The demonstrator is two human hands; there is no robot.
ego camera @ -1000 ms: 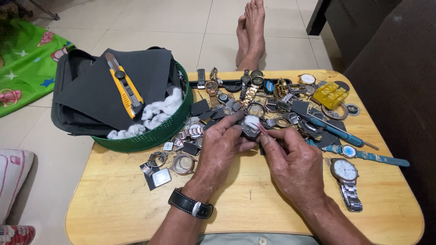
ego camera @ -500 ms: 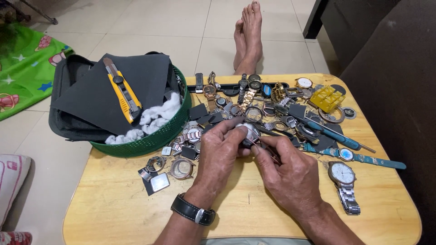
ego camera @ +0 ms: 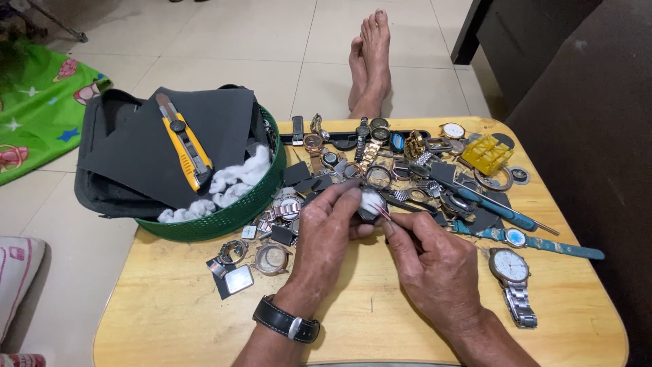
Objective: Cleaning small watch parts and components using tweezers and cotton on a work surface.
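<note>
My left hand (ego camera: 326, 231), with a black-strapped wristwatch on its wrist, pinches a small round watch case (ego camera: 370, 204) above the middle of the wooden table (ego camera: 170, 312). A bit of white cotton shows on the case. My right hand (ego camera: 435, 265) grips a thin pointed tool (ego camera: 382, 212) whose tip touches the case's right side. Both hands meet just in front of a pile of watches and watch parts (ego camera: 380, 163).
A green basket (ego camera: 238, 207) at the table's left holds black abrasive sheets, a yellow utility knife (ego camera: 183, 143) and cotton tufts. A silver wristwatch (ego camera: 511, 268), a blue-handled screwdriver (ego camera: 502, 214) and a yellow plastic block (ego camera: 485, 155) lie right. Bare feet (ego camera: 370, 61) rest beyond the table.
Both hands stay together on the watch case; the tool tip has shifted slightly against it. The view has drifted a little.
</note>
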